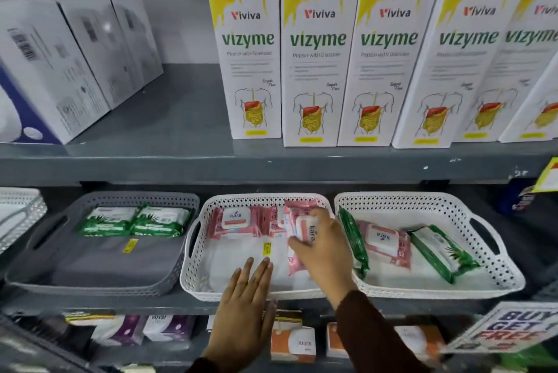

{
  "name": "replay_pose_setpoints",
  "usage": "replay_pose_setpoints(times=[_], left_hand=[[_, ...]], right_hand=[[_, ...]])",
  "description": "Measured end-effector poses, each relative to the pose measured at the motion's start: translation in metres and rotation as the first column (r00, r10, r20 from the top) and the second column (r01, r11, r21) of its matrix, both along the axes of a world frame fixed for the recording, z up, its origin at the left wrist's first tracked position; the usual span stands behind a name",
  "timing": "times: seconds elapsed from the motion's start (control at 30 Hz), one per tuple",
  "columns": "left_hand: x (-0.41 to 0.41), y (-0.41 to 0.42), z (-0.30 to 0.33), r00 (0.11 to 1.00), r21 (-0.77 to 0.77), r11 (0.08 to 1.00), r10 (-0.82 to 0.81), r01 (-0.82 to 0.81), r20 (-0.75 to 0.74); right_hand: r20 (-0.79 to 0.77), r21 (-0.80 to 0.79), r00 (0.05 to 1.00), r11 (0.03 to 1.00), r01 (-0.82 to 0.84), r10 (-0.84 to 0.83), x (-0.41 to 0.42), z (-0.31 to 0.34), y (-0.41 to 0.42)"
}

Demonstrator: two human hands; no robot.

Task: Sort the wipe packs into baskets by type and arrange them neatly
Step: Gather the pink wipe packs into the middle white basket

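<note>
Right hand grasping pink pack over middle basket | left hand flat, released, at front rim | we judge next pink pack lies rightward, nearer right hand

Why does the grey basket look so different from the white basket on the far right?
The grey basket holds only green wipe packs, side by side at its back. The right white basket holds a mix: a pink pack between two green ones, all lying crooked. One basket is grey, the other white. Both have dotted, holey walls, cut-out handles, and sit on the same shelf.
</note>
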State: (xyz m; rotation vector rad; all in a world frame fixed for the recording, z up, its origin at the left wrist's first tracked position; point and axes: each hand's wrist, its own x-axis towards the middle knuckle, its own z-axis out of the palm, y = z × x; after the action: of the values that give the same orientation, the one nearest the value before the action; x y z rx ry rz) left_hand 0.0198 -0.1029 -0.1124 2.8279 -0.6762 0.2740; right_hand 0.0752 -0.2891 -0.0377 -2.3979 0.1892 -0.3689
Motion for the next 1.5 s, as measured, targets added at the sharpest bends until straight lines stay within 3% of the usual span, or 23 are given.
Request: replay_pose_setpoints(times=[0.2,0.27,0.33,0.4,0.47,0.53,0.6,0.67,0.8,0.97,1.07,1.17,1.23,1.3,1.43,1.5], left_hand=[[-0.003,0.001,-0.002,0.999,0.065,0.997,0.035,-0.034,-0.013],[-0.002,-0.002,-0.002,0.997,0.095,0.993,0.069,-0.067,-0.017],[-0.001,-0.01,-0.001,0.998,0.13,0.99,0.056,-0.054,-0.016],[0.001,-0.021,0.001,1.0,0.154,0.988,0.012,-0.011,-0.006],[0.002,-0.036,0.002,1.0,0.164,0.986,-0.025,0.025,0.0],[0.003,-0.049,0.002,0.999,0.171,0.984,-0.048,0.048,0.001],[0.003,-0.059,0.002,0.998,0.167,0.984,-0.059,0.057,0.003],[0.002,-0.063,0.002,0.997,0.158,0.985,-0.071,0.069,0.006],[0.002,-0.058,0.002,0.994,0.139,0.985,-0.103,0.099,0.023],[0.003,-0.038,0.003,0.995,0.115,0.99,-0.091,0.087,0.029],[0.003,-0.014,0.001,0.998,0.084,0.995,-0.054,0.051,0.033],[0.003,0.02,-0.001,0.999,0.042,0.999,-0.026,0.024,0.032],[0.004,0.047,-0.002,0.999,0.043,0.999,-0.011,0.009,0.035],[0.006,0.069,-0.002,0.999,0.055,0.998,0.005,-0.008,0.044],[0.008,0.093,-0.004,0.998,0.047,0.998,0.033,-0.035,0.053],[0.008,0.095,-0.004,0.998,0.039,0.999,0.025,-0.027,0.058]], right_hand=[[-0.205,-0.301,0.978,0.95,-0.088,0.026,0.029,-0.035,0.014],[-0.181,-0.181,0.982,0.979,-0.093,0.059,0.027,-0.024,0.009],[0.004,-0.009,0.999,0.999,-0.046,0.046,0.019,-0.009,-0.007],[0.235,0.121,0.969,0.992,0.043,-0.071,0.01,0.007,-0.035],[0.265,0.162,0.95,0.979,0.125,-0.165,0.009,0.013,-0.079],[0.003,0.033,0.989,0.989,0.147,-0.147,0.021,0.007,-0.123],[-0.331,-0.096,0.94,0.994,0.054,-0.083,0.029,-0.003,-0.152],[-0.47,-0.061,0.882,0.998,0.008,-0.036,0.029,-0.01,-0.164],[-0.462,-0.217,0.882,0.976,-0.008,-0.096,0.026,-0.015,-0.174],[-0.382,-0.157,0.898,0.973,0.169,-0.218,0.016,-0.024,-0.178],[-0.234,-0.059,0.88,0.91,0.411,-0.413,0.008,-0.022,-0.175],[0.03,-0.012,0.87,0.87,0.492,-0.492,0.006,-0.01,-0.157],[0.148,-0.011,0.879,0.888,0.46,-0.454,0.001,0.011,-0.123],[0.198,0.097,0.913,0.934,0.343,-0.356,-0.004,0.028,-0.075],[0.069,0.293,0.997,0.956,0.015,-0.037,-0.008,0.024,0.025],[0.014,0.222,0.998,0.973,-0.062,0.06,-0.002,0.008,0.064]])
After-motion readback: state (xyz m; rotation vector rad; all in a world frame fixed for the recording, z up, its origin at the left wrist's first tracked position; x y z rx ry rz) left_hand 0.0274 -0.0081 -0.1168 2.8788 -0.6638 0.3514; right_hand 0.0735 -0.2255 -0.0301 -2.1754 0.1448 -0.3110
